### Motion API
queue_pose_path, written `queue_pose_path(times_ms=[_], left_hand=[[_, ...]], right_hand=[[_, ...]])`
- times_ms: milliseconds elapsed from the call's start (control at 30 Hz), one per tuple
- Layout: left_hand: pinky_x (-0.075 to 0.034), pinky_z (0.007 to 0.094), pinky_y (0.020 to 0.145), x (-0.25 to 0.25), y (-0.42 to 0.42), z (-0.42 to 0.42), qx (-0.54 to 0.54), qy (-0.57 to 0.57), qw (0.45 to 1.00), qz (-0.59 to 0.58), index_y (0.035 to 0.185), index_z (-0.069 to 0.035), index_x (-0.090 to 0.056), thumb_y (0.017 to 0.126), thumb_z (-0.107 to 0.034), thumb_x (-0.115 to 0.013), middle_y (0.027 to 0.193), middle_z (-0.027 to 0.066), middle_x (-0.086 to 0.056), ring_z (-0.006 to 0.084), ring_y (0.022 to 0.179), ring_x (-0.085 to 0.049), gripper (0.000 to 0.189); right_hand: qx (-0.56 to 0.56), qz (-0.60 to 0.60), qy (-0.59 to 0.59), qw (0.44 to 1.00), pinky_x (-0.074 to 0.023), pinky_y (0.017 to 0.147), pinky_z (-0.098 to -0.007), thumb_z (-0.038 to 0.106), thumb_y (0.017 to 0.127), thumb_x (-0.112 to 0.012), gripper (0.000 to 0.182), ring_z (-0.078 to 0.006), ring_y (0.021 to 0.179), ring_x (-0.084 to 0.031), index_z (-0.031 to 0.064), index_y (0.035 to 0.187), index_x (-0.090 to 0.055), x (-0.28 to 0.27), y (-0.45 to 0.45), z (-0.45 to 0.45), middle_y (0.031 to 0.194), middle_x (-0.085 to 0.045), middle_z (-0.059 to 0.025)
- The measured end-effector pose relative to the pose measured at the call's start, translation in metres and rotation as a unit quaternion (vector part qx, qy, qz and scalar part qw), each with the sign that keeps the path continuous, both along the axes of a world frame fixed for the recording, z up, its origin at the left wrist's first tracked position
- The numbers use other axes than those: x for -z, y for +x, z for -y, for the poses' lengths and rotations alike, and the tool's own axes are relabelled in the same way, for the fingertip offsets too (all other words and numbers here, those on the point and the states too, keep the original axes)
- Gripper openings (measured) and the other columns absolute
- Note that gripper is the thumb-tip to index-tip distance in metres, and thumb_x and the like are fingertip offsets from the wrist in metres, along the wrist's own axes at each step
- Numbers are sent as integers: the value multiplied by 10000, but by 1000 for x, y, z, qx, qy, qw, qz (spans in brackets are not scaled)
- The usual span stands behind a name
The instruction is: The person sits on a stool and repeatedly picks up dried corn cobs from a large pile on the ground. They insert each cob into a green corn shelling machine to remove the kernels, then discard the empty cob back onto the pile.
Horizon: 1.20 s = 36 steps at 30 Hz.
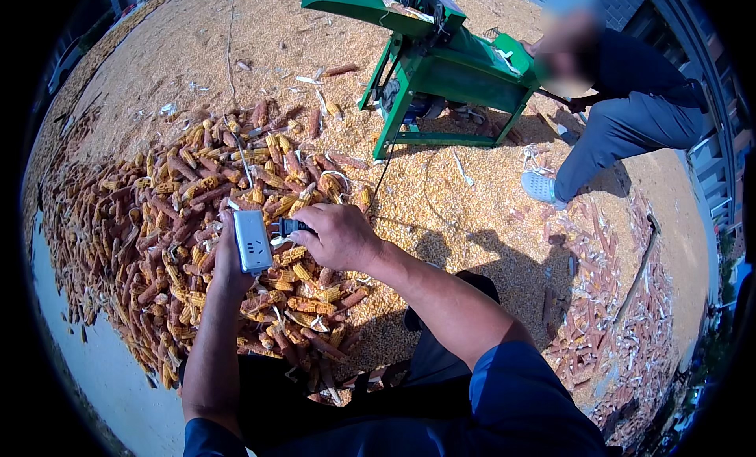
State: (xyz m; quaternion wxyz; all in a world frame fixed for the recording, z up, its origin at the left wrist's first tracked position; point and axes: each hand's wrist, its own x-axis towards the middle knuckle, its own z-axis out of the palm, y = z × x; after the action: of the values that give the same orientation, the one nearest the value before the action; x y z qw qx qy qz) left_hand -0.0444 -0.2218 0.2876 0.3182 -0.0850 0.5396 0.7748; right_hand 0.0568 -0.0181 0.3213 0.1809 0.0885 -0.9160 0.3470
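Note:
My left hand grips a white socket box from its left side, with the slotted face turned up towards me. In my right hand is a black power plug, pinched between thumb and fingers. Its metal prongs point left at the socket box and look a small gap away from it. A black cord runs from near my right hand up to the green corn sheller. Beneath both hands lies a heap of corn cobs, some stripped and some still bearing yellow kernels.
Another person bends at the right end of the sheller, one shoe on the kernels. Loose corn kernels cover the ground. More stripped cobs and a long stick lie to the right. A white wire crosses the heap.

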Motion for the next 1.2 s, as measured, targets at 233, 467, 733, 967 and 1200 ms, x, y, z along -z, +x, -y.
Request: queue_pose_path(times_ms=[233, 467, 733, 967, 1200], left_hand=[[-523, 316, 537, -1, 1, 1, 7, 13, 1000, -7, 1120, -96, -569, 929, -717, -385, 809, 69, -600, 191, 655, -613, 675], [-527, 320, 541, 0, 2, -1, 2, 17, 1000, -8, 1130, -99, -564, 934, -706, -389, 806, 68, -596, 197, 655, -615, 661], [-537, 325, 569, -2, 1, 3, 10, 19, 1000, -8, 1161, -106, -559, 939, -699, -385, 849, 68, -599, 198, 695, -620, 656], [-536, 330, 589, -7, 3, 0, 13, 17, 1000, 5, 1199, -122, -549, 939, -700, -378, 890, 59, -592, 191, 739, -612, 656], [-539, 332, 590, -9, 3, -3, 5, 24, 1000, -1, 1196, -108, -549, 944, -700, -362, 921, 69, -593, 197, 750, -615, 669]], right_hand=[[-3, -6, -8, 1000, -529, 570, -406, 256, 870, -688, 233, -288, 648, -674, 54, 971, -633, -1, -1, 0, 732, -656, -112], [-4, -16, -6, 1000, -533, 576, -407, 226, 856, -696, 226, -300, 647, -672, 47, 980, -639, 1, -1, -1, 738, -658, -126], [-1, -36, -14, 999, -534, 559, -422, 223, 845, -702, 207, -289, 622, -673, 46, 929, -635, -1, -1, 3, 670, -640, -109], [4, -24, -4, 1000, -534, 580, -425, 229, 849, -694, 204, -300, 641, -674, 50, 929, -638, -1, 1, 2, 684, -642, -117], [1, 27, -2, 1000, -533, 620, -422, 221, 844, -708, 226, -318, 715, -681, 48, 977, -650, -7, -1, 0, 786, -670, -138]])
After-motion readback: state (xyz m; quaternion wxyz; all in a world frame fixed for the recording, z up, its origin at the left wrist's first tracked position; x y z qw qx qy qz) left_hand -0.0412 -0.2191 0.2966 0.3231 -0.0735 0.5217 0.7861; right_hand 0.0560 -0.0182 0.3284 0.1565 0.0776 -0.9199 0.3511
